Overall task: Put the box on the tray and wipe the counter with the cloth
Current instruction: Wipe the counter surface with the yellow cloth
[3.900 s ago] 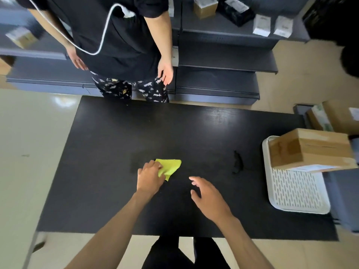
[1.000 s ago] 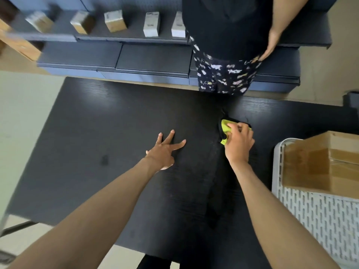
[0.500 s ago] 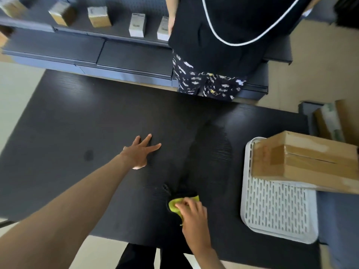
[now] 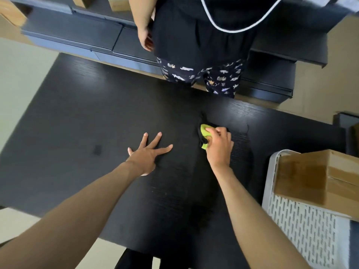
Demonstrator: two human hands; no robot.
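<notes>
My right hand (image 4: 219, 147) presses a bunched yellow-green cloth (image 4: 204, 131) onto the black counter (image 4: 93, 113), right of centre and toward the far edge. Most of the cloth is hidden under my fingers. My left hand (image 4: 147, 153) lies flat on the counter with fingers spread, to the left of the cloth. A brown cardboard box (image 4: 318, 177) rests on the white slotted tray (image 4: 303, 230) at the counter's right end.
Another person (image 4: 202, 45) in dark clothes stands against the counter's far edge, just beyond the cloth. Dark shelves (image 4: 77, 33) with small boxes run behind them. A faint damp streak (image 4: 202, 210) marks the counter near me. Pale floor (image 4: 19, 78) lies to the left.
My right hand has slid the cloth from the counter's near edge up toward the far edge. My left hand stays flat and spread in about the same spot.
</notes>
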